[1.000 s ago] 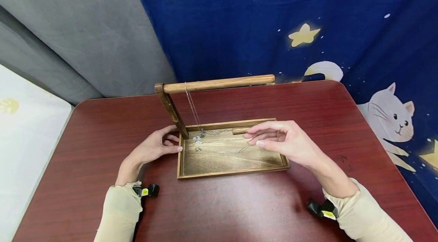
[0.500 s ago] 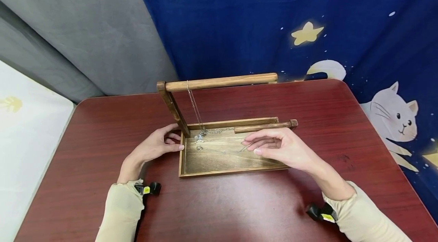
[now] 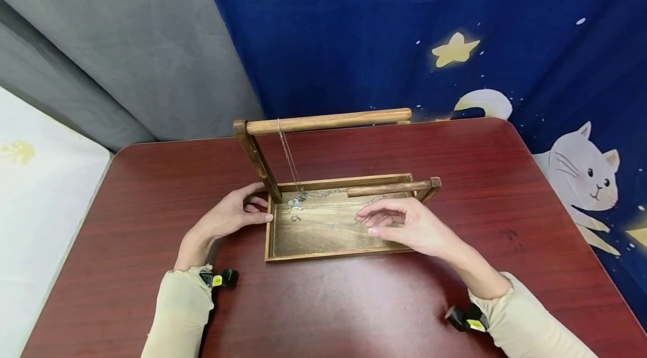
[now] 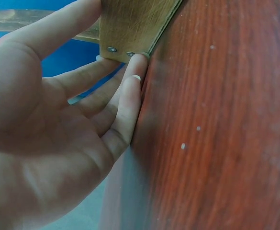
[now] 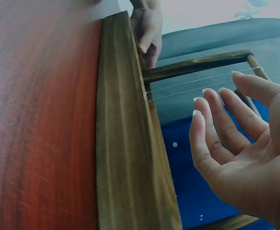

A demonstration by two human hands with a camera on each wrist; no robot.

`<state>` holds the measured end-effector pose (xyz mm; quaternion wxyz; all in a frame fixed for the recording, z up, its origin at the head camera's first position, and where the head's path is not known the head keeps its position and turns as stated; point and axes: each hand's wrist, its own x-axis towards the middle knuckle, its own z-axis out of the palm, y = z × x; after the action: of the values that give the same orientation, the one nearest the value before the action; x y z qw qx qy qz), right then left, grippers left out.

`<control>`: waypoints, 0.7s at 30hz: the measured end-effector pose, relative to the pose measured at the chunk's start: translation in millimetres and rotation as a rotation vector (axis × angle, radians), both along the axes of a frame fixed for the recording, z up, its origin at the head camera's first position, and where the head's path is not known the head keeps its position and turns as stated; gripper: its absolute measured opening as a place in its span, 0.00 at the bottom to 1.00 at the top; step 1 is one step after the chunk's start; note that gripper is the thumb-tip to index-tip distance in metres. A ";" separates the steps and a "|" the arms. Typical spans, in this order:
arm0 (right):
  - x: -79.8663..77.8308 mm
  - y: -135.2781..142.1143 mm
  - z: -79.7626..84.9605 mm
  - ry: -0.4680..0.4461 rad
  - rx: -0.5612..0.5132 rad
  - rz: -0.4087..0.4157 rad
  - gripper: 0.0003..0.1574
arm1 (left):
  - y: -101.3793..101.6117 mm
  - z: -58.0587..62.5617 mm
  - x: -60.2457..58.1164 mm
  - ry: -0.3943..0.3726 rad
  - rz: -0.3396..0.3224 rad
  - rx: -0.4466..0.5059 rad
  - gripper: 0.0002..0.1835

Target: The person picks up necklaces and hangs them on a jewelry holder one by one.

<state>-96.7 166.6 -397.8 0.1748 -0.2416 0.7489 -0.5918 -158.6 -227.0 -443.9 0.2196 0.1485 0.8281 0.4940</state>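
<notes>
L: your left hand (image 3: 232, 214), fingers spread, touches tray (image 3: 313, 241) at its left end, likely steadying it | R: your right hand (image 3: 411, 226) hovers over tray, fingers loosely apart, pinching nothing visible | necklace (image 3: 286, 150) hangs from bar (image 3: 349, 119), probably against tangling; chains (image 3: 323, 193) lie in tray

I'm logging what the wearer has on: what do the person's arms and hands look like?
The sleeves are pale cream with gathered cuffs. At each cuff sits a small black device with a yellow label. The left hand and right hand are ungloved.
</notes>
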 end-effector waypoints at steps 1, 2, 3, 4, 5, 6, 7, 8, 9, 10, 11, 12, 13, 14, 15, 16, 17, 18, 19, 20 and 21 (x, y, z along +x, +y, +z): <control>-0.5 -0.8 -1.9 -0.002 -0.003 -0.004 0.19 | -0.2 0.2 0.1 0.001 -0.002 0.003 0.42; -1.0 -1.5 -3.4 -0.004 -0.003 -0.008 0.19 | -0.2 0.6 0.2 0.002 -0.002 0.004 0.42; -1.4 -2.2 -4.7 -0.004 0.002 -0.013 0.19 | -0.1 0.9 0.3 0.000 -0.002 0.006 0.42; -1.8 -2.8 -5.9 -0.006 0.008 -0.018 0.19 | 0.0 1.1 0.4 -0.001 -0.003 0.008 0.42; -2.1 -3.4 -6.8 -0.007 0.015 -0.020 0.19 | 0.2 1.2 0.6 -0.002 -0.002 0.009 0.42; -2.6 -4.3 -7.2 -0.006 0.022 -0.023 0.18 | 0.0 1.5 1.0 -0.003 -0.001 0.009 0.42; -2.6 -4.5 -7.7 -0.005 0.031 -0.029 0.18 | 0.7 1.6 1.0 0.000 -0.005 0.010 0.42; -2.8 -4.9 -8.0 -0.004 0.039 -0.033 0.18 | 1.1 1.6 1.1 -0.001 -0.003 0.009 0.42; -3.2 -5.4 -8.3 -0.004 0.045 -0.036 0.18 | 1.3 1.3 1.0 -0.001 -0.003 0.010 0.42; -3.6 -6.0 -8.4 -0.004 0.049 -0.039 0.18 | 1.3 1.0 1.0 0.001 -0.003 0.010 0.42; -4.1 -6.6 -8.5 -0.005 0.054 -0.043 0.18 | 1.2 0.9 0.9 0.003 -0.003 0.010 0.42; -4.7 -7.3 -8.6 -0.008 0.057 -0.049 0.18 | 1.1 0.8 0.9 0.004 -0.004 0.012 0.41; -5.3 -8.1 -9.0 -0.012 0.060 -0.055 0.18 | 0.9 0.9 1.0 0.008 -0.008 0.013 0.41; -5.7 -8.9 -9.7 -0.018 0.063 -0.062 0.18 | 0.7 0.8 0.9 0.005 -0.005 0.013 0.41; -6.3 -9.8 -10.5 -0.023 0.067 -0.070 0.18 | 0.6 0.9 0.9 0.005 -0.005 0.013 0.41; -6.8 -10.7 -11.5 -0.027 0.070 -0.079 0.17 | 0.6 1.0 0.9 0.006 -0.005 0.012 0.42; -7.3 -11.5 -12.5 -0.033 0.075 -0.088 0.17 | 0.6 1.1 0.8 0.006 -0.005 0.010 0.42; -7.8 -12.7 -13.2 -0.034 0.079 -0.097 0.17 | 0.7 1.2 0.8 0.006 -0.005 0.008 0.42; -8.4 -13.9 -14.2 -0.034 0.085 -0.104 0.17 | 0.8 1.4 0.8 0.007 -0.004 0.005 0.42; -9.1 -15.0 -15.3 -0.031 0.094 -0.112 0.17 | 0.9 1.5 0.7 0.004 -0.002 0.003 0.42; -10.0 -16.2 -16.2 -0.023 0.102 -0.118 0.17 | 1.0 1.6 0.6 0.003 -0.002 0.001 0.42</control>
<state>-106.6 150.4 -413.9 0.1605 -0.1810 0.7890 -0.5648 -158.0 -226.0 -442.3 0.2184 0.1501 0.8280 0.4941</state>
